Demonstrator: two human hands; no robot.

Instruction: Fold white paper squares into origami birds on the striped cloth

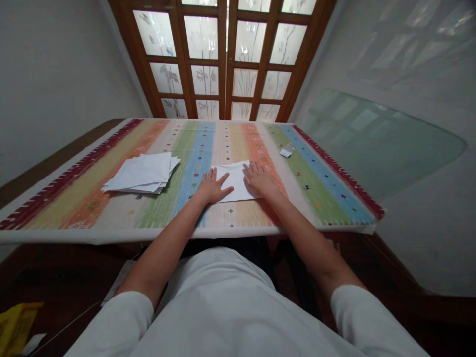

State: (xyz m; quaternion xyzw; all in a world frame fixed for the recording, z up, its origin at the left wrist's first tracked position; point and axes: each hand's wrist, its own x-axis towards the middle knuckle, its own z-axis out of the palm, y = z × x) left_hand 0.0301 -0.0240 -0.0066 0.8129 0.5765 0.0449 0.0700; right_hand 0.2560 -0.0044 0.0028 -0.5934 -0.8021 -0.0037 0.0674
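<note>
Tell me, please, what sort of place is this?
Probably a dining room in a home: a striped woven cloth on a table, frosted glass doors with wooden frames, and plain painted walls.

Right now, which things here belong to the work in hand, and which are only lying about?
In use: left hand, right hand, both flat on a white paper sheet.
Lying about: stack of white paper, small paper scrap, yellow object.

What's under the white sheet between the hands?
The white paper sheet lies on the striped cloth, with the left hand and right hand resting on it. The cloth directly beneath is covered, so anything else under the sheet cannot be seen.
</note>
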